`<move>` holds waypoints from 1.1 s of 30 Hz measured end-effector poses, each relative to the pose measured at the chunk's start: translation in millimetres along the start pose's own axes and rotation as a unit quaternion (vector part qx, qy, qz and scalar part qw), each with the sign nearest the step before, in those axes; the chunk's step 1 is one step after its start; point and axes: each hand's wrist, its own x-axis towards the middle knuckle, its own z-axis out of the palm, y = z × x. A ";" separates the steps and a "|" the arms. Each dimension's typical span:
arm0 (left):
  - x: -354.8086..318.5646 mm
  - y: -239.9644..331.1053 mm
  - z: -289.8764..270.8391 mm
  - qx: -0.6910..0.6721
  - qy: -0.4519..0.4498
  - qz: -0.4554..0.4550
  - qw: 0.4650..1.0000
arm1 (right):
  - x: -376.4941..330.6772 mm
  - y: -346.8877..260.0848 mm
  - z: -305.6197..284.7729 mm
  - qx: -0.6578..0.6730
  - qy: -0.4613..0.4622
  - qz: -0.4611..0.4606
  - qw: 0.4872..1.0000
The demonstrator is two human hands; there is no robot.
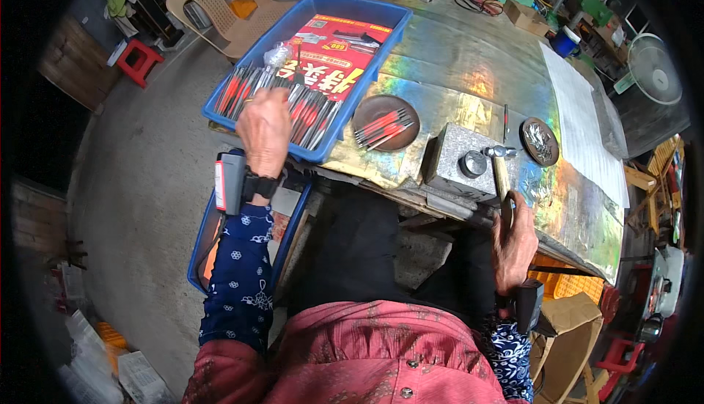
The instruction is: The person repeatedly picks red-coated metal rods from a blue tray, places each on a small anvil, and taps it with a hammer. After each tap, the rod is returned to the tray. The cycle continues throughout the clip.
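The left hand [264, 131] reaches up into the blue tray [381, 15] in the upper middle of the frame, its fingers curled down among the heap of thin red and grey rods [308, 114] lying along the tray's near side; whether that grip has closed on any rod I cannot tell, since the back of the hand hides the fingertips. A red printed sheet [341, 52] lines the far part of the tray. The right hand [513, 246], lower right of centre, has its grip closed around the wooden handle of a small hammer [501, 169], whose metal head rests just above a grey metal block [458, 162] at the near edge of the surface [469, 74]. Between tray and block sits a round brown dish [367, 111] holding a few more rods, and a second dark dish [540, 141] lies to the right of the hammer head.
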 end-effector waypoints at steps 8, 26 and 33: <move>5.4 -35.3 8.7 0.060 -0.044 -0.079 0.994 | 1.6 -1.0 -1.6 0.005 0.010 -0.022 1.000; 8.7 -36.3 8.9 -0.023 -0.025 -0.082 0.996 | 55.6 77.1 2.2 -0.038 -0.007 0.067 0.997; 9.2 8.6 -2.9 -0.509 -0.122 -0.158 0.837 | 77.7 92.8 25.5 -0.054 -0.045 0.024 0.997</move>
